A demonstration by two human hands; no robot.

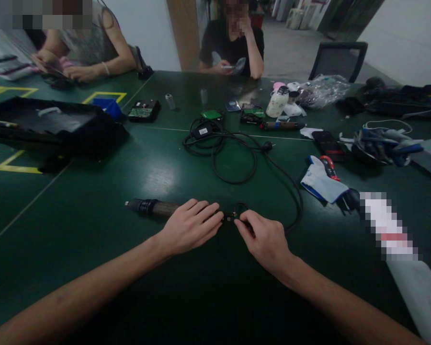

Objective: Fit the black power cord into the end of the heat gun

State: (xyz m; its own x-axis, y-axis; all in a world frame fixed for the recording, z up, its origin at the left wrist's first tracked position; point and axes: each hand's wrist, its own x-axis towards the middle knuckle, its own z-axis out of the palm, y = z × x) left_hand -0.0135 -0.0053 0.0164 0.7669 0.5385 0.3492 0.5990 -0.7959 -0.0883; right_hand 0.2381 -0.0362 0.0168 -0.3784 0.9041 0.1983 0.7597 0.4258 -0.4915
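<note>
A dark handheld tool, which looks like an electric screwdriver (161, 207), lies crosswise on the green table with its metal tip to the left. My left hand (192, 225) is wrapped over its body from above. At the tool's right end, small metal and circuit parts (229, 218) are exposed. Beside them, my right hand (264, 239) is closed in a pinch; whatever sits between its fingertips is too small to make out. A thin black wire loops just above the right fingertips. Black power cord (237, 182) lies coiled beyond my hands, running down behind the right one.
A black tray (57, 120) stands at left. Circuit boards in cases (143, 111), a bottle (277, 101) and a second similar tool (283, 125) line the back. At right lie a work glove (323, 179) and a long white object (416, 292). Two people sit opposite.
</note>
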